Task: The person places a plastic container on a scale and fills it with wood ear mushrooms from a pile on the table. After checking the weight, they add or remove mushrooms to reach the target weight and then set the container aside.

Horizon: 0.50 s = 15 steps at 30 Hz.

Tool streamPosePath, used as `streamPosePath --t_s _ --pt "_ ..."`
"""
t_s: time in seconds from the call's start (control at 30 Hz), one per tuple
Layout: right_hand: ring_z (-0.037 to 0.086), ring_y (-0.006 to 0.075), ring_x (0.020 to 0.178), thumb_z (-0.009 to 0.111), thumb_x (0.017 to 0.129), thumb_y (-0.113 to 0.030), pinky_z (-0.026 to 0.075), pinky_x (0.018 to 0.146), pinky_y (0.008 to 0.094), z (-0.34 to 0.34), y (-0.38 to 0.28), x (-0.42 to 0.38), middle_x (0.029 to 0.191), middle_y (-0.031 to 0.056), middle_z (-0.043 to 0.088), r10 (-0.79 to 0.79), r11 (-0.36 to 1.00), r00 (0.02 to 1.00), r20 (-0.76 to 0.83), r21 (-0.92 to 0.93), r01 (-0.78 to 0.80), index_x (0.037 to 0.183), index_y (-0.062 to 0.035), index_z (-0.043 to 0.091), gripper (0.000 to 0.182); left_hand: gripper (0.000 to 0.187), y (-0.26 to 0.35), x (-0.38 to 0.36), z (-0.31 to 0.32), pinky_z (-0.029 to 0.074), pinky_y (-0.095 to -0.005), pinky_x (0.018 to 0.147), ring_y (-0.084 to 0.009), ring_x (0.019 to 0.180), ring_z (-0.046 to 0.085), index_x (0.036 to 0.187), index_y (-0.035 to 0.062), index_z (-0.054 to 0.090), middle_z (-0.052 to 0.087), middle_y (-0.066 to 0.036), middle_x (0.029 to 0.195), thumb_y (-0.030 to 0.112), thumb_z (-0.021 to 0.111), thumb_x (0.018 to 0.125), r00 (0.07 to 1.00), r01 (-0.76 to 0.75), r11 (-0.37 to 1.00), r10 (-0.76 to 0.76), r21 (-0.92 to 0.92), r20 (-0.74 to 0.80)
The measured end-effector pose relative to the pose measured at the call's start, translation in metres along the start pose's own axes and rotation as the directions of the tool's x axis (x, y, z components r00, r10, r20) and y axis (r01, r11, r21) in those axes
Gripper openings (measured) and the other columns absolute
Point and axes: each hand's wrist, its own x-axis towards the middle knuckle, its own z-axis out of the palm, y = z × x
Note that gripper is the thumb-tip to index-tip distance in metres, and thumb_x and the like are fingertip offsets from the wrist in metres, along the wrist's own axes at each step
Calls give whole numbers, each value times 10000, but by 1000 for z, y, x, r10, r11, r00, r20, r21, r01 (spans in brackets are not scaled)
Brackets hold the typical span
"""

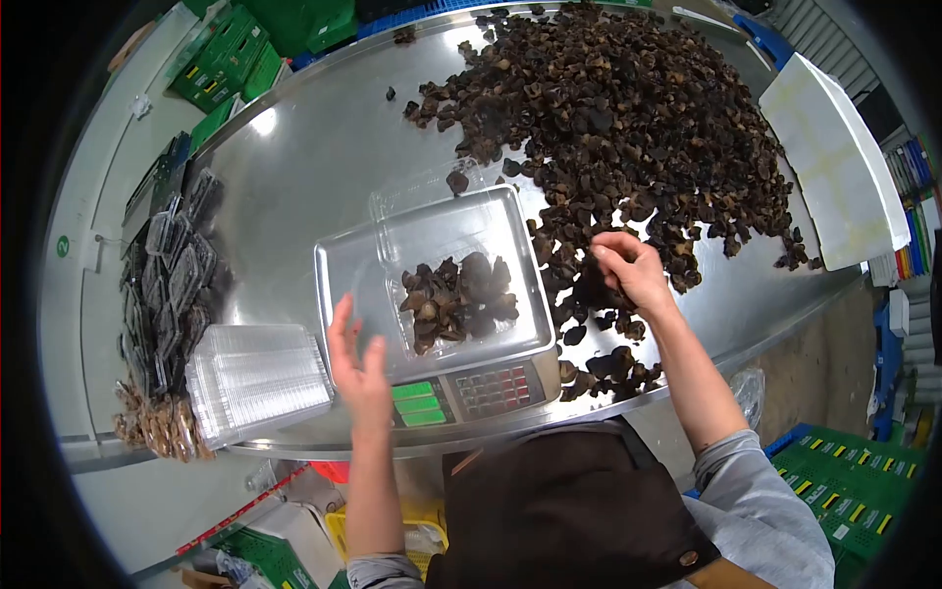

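Note:
Dark brown mushroom-like pieces (608, 118) form a large heap on the metal table (285, 177). A scale (339, 265) with a steel tray stands near the front edge. On it lies an open clear plastic container (392, 240), partly filled with dark pieces (456, 299). My left hand (361, 363) is at the container's left side, fingers apart and holding nothing. My right hand (633, 273) is at the heap's near edge, right of the scale. Its thumb and forefinger are bent close together over dark pieces; whether they hold one is hidden.
A stack of clear containers (260, 378) stands left of the scale. Filled packs (177, 285) are piled at the far left. A white foam box (834, 162) stands on the right. Green crates (844, 491) are at the lower right.

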Motion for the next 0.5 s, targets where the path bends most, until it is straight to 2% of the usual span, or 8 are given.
streamPosePath --t_s 0.03,0.13,0.17,0.2,0.27,0.4,0.47,0.5 --pt "491 41 584 676 903 -138 415 533 195 -10 10 3 752 -20 605 -56 997 998 -23 -48 55 1030 -32 683 165 466 -3 4 -8 383 -400 1080 -267 1308 462 1347 -25 473 512 -183 1370 47 537 891 992 96 990 -104 -108 -73" --pt "503 36 590 673 899 -134 425 549 216 -20 6 1 727 -30 609 -215 967 976 -42 -152 207 978 -32 693 130 340 -3 12 -30 424 -341 1017 -222 1210 534 1258 -38 531 588 -158 1266 -2 505 921 971 171 963 -201 -210 -133" --pt "519 42 637 665 899 -118 429 579 233 -20 -1 0 776 -4 622 -237 941 971 -41 -259 219 967 -9 683 130 310 -1 12 -33 442 -311 978 -195 1142 566 1230 -43 544 613 -152 1208 9 533 924 971 161 959 -196 -235 -134" --pt "581 132 708 607 913 -54 467 649 289 -19 -9 0 857 61 636 -393 825 919 30 -429 367 1009 5 660 124 310 -1 12 -35 442 -311 978 -195 1142 566 1230 -43 544 613 -152 1208 9 533 924 972 160 960 -194 -230 -136" --pt "611 255 810 522 895 44 487 741 341 -24 -1 15 921 129 618 -519 521 827 217 -686 507 1052 -1 634 198 317 -4 10 -36 446 -301 967 -187 1117 575 1229 -42 542 611 -148 1203 6 561 916 976 195 964 -210 -181 -64" --pt "607 321 848 463 859 102 487 782 368 -17 -6 19 914 155 606 -477 523 844 244 -693 496 1071 -24 623 294 343 -12 0 -29 461 -284 934 -173 1080 585 1241 -43 534 614 -142 1180 11 588 907 970 243 964 -241 -103 38" --pt "604 245 845 455 844 137 490 800 335 -6 -12 23 905 120 602 -506 569 825 253 -620 540 1080 -20 629 333 366 -15 -6 -25 479 -267 889 -155 1044 588 1256 -44 525 614 -140 1163 36 603 908 929 355 935 -352 -14 114" --pt "600 235 839 451 853 136 486 796 326 -1 -9 31 909 116 607 -485 601 837 255 -598 531 1088 -24 630 336 388 -17 -8 -24 494 -254 840 -130 977 593 1271 -46 514 615 -136 1150 52 612 909 912 390 921 -387 8 138"
